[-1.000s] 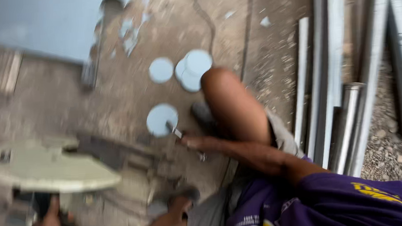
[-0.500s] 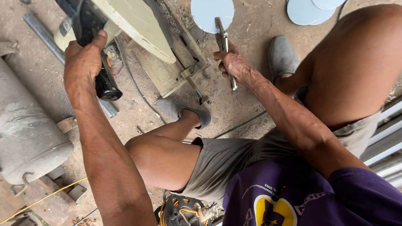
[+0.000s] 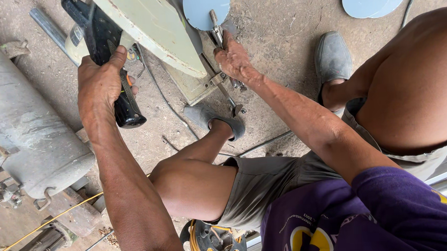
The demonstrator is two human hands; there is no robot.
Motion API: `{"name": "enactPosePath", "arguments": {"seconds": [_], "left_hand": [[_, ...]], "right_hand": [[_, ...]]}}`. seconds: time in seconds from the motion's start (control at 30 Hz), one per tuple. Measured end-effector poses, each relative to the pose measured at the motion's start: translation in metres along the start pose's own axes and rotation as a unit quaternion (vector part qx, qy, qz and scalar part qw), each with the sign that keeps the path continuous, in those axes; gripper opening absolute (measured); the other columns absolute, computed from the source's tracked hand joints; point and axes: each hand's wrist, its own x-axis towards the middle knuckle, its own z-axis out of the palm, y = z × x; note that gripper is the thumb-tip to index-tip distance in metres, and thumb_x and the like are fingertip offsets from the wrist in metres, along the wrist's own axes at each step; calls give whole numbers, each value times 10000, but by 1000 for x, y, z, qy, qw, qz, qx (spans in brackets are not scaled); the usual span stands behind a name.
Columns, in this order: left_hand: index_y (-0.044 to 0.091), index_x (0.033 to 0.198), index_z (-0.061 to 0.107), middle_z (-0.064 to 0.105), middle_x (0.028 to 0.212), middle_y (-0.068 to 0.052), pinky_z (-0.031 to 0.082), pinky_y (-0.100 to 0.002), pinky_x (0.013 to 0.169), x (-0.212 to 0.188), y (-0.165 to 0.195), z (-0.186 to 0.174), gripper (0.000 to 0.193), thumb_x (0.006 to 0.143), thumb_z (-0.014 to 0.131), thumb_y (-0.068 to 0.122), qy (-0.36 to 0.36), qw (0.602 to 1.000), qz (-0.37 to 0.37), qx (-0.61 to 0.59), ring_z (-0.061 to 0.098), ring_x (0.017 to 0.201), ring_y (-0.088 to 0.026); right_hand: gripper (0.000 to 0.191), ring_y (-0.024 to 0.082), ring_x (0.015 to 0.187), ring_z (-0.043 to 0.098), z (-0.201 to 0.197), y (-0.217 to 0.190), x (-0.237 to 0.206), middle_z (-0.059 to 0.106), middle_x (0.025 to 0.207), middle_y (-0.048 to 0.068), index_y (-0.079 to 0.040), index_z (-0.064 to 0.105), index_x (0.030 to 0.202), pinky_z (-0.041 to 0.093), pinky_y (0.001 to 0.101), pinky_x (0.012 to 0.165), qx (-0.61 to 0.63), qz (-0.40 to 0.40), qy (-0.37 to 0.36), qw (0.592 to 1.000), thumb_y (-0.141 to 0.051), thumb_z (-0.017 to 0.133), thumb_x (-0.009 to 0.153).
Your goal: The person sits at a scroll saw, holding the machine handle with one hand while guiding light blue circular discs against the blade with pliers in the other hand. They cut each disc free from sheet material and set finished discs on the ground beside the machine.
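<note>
Blue disc [image 3: 206, 6] now nearer saw guard [image 3: 147, 27]

Soft, even daylight, faint shadows, no glare; sharp centre, with wide-angle stretching toward the edges.

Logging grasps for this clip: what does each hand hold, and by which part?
The left hand grips the chop saw's black handle around its middle. The right hand holds a metal shaft at its lower end; a round disc tops it.

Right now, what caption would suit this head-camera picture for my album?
Left hand grips the chop saw's black handle; right hand holds a round metal disc by its stem.
</note>
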Motion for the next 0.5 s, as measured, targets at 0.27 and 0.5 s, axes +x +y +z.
{"name": "enactPosePath", "arguments": {"seconds": [0.27,0.5], "left_hand": [[27,1120,619,722,815,-101,557,-246,377,-4,3,4,409,884,751,334,22,1000,-16,16,673,529,-137],[16,1134,608,706,839,-112,563,-254,383,-3,4,3,435,884,761,337,18,1000,-15,17,670,530,-137]], "right_hand": [[568,250,739,693,-2,1,7,693,835,127,61,366,1377,563,394,637,-11,-51,25,998,-101,565,870],[362,289,776,697,0,-9,6,701,876,165,12,492,1248,537,437,686,-41,-35,12,998,-137,559,924]]}}
